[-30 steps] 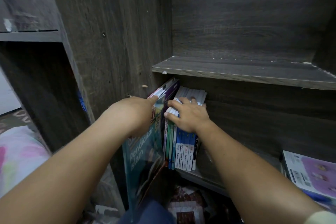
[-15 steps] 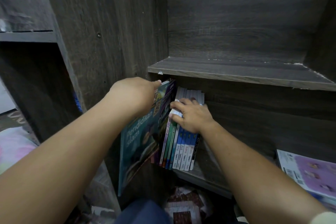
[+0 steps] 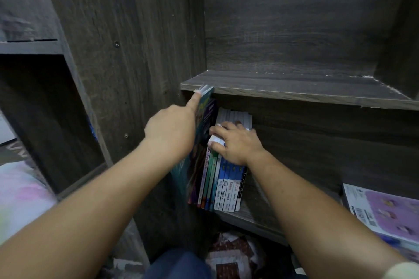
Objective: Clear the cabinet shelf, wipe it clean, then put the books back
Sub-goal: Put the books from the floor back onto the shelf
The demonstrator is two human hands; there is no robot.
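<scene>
1. While the teal book (image 3: 204, 101) leans at the left end of the row of books (image 3: 223, 188) on the lower shelf (image 3: 249, 219), we judge the task to be in its last stage, the putting back. No cloth is in view, and we cannot confirm the wiping.
2. The left hand (image 3: 170, 129) lays its index finger (image 3: 192, 103) straight along the teal book's upper corner, with the other fingers curled. We cannot tell whether this grip encloses the cover or only pushes it.
3. The right hand (image 3: 238, 142) sits on top of the row, its grip bent over the page edges and its thumb at the spines, holding them upright.
4. The upper shelf (image 3: 294, 88) shows pale specks along its back edge.
5. A purple-covered book (image 3: 385, 213) lies flat at the lower right, well apart from the row, so we judge that some returning is left.
</scene>
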